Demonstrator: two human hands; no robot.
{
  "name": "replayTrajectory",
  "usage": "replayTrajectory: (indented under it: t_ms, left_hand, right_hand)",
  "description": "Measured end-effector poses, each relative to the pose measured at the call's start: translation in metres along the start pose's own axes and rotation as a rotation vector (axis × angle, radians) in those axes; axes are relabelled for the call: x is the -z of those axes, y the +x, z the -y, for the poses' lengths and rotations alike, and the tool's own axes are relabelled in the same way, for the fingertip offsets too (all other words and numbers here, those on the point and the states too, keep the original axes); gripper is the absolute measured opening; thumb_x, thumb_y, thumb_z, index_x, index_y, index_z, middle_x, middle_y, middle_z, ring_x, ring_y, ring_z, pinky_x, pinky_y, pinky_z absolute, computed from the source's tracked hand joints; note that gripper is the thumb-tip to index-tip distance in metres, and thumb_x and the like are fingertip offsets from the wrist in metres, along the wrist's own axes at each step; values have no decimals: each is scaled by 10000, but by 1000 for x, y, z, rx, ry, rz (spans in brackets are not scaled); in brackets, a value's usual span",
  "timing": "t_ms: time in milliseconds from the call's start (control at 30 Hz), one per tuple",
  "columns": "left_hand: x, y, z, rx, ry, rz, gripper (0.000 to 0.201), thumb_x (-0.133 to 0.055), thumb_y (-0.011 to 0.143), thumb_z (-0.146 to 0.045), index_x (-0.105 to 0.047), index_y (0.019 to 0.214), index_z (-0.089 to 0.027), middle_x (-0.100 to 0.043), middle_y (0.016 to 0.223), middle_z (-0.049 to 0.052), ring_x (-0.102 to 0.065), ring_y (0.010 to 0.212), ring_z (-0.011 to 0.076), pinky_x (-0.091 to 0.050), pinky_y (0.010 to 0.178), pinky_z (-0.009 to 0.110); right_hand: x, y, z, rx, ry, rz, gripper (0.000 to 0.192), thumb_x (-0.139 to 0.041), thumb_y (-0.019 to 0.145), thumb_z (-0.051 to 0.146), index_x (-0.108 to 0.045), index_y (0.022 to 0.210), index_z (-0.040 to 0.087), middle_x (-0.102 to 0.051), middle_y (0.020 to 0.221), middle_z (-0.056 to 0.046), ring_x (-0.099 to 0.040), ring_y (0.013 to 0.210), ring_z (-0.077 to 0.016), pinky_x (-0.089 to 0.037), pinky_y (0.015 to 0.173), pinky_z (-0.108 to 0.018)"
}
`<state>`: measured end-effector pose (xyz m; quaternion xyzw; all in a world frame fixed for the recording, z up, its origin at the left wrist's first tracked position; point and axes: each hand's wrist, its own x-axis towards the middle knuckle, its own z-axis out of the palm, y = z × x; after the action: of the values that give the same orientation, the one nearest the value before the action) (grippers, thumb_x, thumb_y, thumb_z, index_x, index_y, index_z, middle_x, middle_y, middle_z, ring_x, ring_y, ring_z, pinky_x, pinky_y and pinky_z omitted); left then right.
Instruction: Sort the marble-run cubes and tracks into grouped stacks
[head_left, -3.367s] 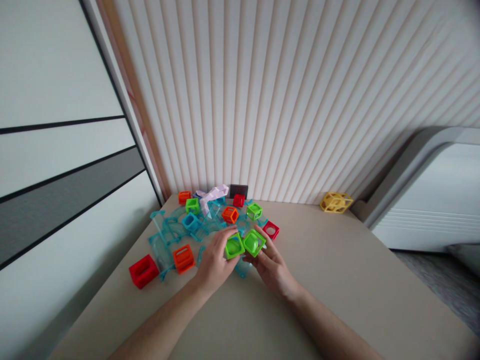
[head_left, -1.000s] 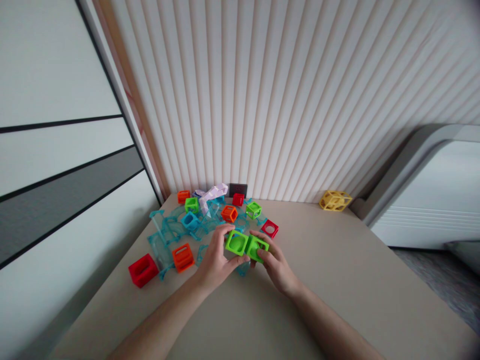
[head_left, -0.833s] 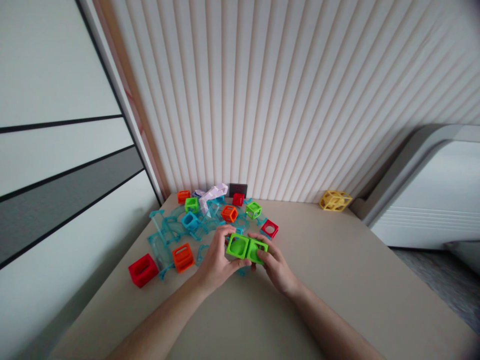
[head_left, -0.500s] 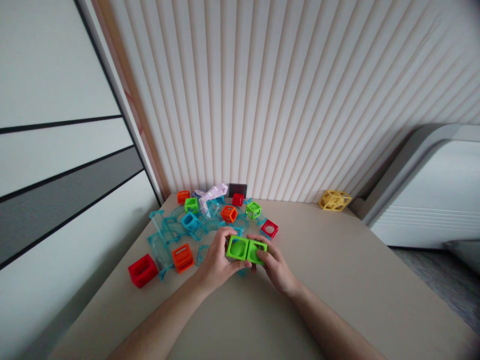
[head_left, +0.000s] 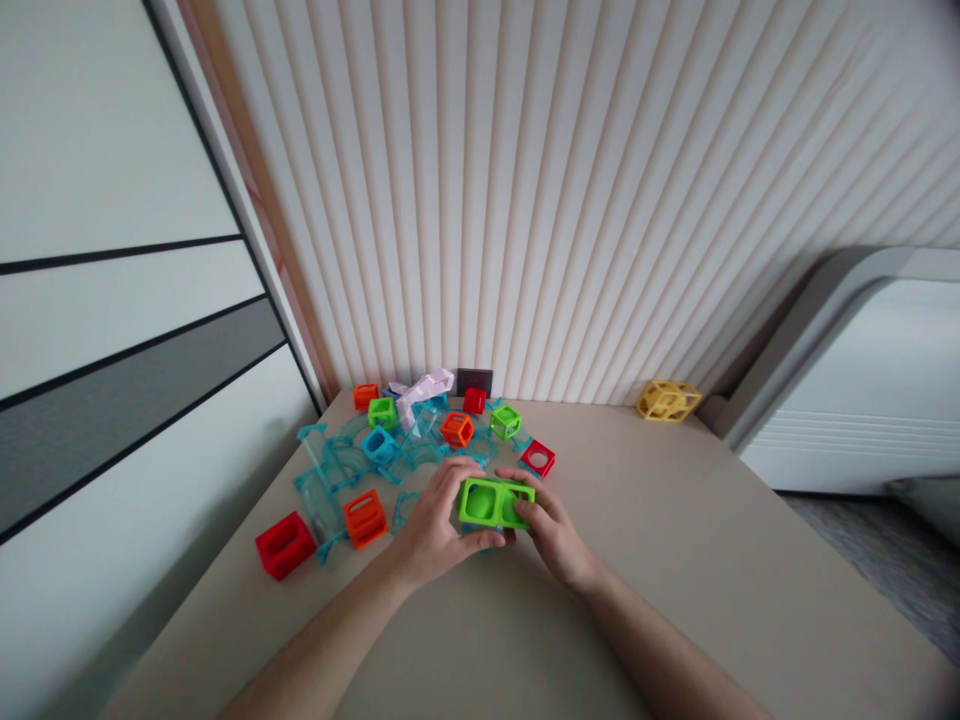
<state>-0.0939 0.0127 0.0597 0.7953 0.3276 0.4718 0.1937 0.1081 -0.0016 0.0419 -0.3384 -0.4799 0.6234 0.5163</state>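
Green blocks [head_left: 495,502], two of them pushed together side by side, held just above the beige surface [head_left: 675,560]; left hand [head_left: 431,530] is gripping the left one, right hand [head_left: 551,530] is pinching the right one; behind them there's a messy pile of clear blue track pieces [head_left: 337,470] with orange, red and green cubes mixed in; a yellow cube [head_left: 666,400] sits well apart by the wall.

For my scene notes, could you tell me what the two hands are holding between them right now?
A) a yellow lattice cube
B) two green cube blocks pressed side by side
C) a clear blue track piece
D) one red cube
B: the left hand and right hand grip two green cube blocks set flush together; the yellow lattice cube sits far off by the wall.
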Motion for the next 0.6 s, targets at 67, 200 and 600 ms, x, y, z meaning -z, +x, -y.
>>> replayTrajectory:
  t_ms: [67,200,600]
  left_hand:
    - [1,0,-1,-2,10,8,575,-805,778,-487,-519,1210,-237,-628,1207,120,-622,1174,289,-531,991,437]
    - [-1,-2,1,4,50,33,510,-824,785,-378,-511,1163,-242,-649,1225,117,-639,1166,280,-547,974,445]
    - [-4,-4,3,-170,197,115,559,-767,825,-180,-480,1303,-221,-652,1289,130,-614,1223,280,-539,1019,472]
  right_hand:
    - [0,-1,2,4,-21,-3,371,-692,860,397,-666,1194,238,-667,977,-32,-616,728,-168,-521,578,-268]
    - [1,-2,8,22,-129,11,433,-716,860,470,-638,1226,250,-667,1021,-35,-633,833,-189,-542,707,-304]
    - [-1,-3,6,121,-311,-11,704,-818,789,417,-471,1387,284,-603,1024,-24,-594,918,-180,-503,824,-302]
